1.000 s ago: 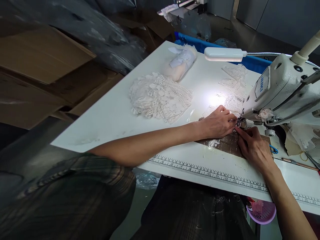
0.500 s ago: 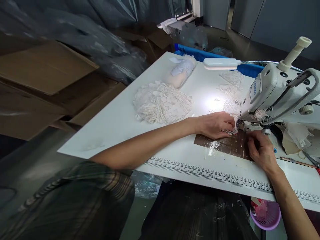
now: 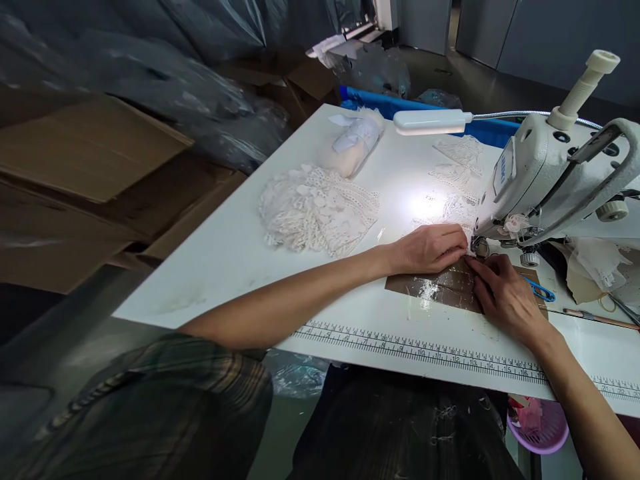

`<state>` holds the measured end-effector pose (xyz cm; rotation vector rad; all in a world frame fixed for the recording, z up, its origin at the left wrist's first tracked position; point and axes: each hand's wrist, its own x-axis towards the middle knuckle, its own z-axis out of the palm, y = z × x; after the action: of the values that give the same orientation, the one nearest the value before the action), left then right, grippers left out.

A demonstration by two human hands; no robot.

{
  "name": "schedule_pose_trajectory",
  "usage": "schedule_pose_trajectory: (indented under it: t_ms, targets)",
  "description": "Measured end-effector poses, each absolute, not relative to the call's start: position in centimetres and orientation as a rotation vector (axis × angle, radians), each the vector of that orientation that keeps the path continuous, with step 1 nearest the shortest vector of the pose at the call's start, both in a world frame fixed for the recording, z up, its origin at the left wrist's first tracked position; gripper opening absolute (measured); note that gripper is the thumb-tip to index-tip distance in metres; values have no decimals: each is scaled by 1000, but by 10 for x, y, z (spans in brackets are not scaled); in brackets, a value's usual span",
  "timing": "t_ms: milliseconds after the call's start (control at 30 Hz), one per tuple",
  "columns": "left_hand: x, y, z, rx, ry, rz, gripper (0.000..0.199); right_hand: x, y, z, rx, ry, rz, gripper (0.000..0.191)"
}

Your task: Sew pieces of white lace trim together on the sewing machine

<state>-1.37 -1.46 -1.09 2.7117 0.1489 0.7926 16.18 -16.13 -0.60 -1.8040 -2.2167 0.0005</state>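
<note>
My left hand (image 3: 434, 249) is closed on white lace fabric beside the needle area of the white sewing machine (image 3: 537, 170). Fingertips of my right hand (image 3: 507, 293) meet those of my left at the same edge of lace, pinched together. Under both hands lies a brown plate (image 3: 430, 288) set in the white table. Blue tweezers or snips (image 3: 541, 290) stick out beside my right hand. More lace (image 3: 453, 208) lies flat behind my left hand, under the lamp (image 3: 433, 123). A lace pile (image 3: 320, 210) rests to the left.
A wrapped roll (image 3: 354, 143) sits behind the lace pile. Scraps (image 3: 597, 267) and a thin wooden-handled tool (image 3: 597, 318) lie at the right. A ruler strip (image 3: 420, 348) runs along the front edge. Cardboard boxes (image 3: 95, 147) stand left; a purple basket (image 3: 543, 433) hangs low.
My right hand has moved left to meet my left hand at the lace, and the blue tool now shows beside it. The view has shifted slightly.
</note>
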Motion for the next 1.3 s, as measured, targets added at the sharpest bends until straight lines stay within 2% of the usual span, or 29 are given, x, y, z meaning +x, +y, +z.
schedule_pose_trajectory:
  t_ms: [367, 567, 633, 767, 900, 1067, 1167, 1300]
  targets:
    - [-13, -13, -19, 2968, -14, 938, 24, 166, -165, -9, -1710, -2153, 74, 41]
    - [-13, -15, -18, 3003, -41, 990, 25, 184, -156, 23, -1723, -1993, 605, 36]
    - [-13, -16, -18, 3003, -20, 966, 26, 190, -151, 27, -1788, -1855, 678, 36]
    - [-13, -16, -20, 2982, 2, 892, 29, 187, -148, 13, -1912, -1620, 545, 37]
    - [-12, -15, -22, 2956, -3, 896, 29, 177, -151, 1, -1916, -1648, 421, 37]
    - [-13, -17, -18, 2930, 26, 799, 22, 182, -155, 9, -1802, -1692, 248, 31]
    - [-14, -19, -15, 2937, -9, 691, 25, 199, -167, 18, -1805, -1730, 125, 30]
    - [-14, -16, -16, 2876, -77, 671, 32, 221, -191, 11, -1937, -1883, 32, 42]
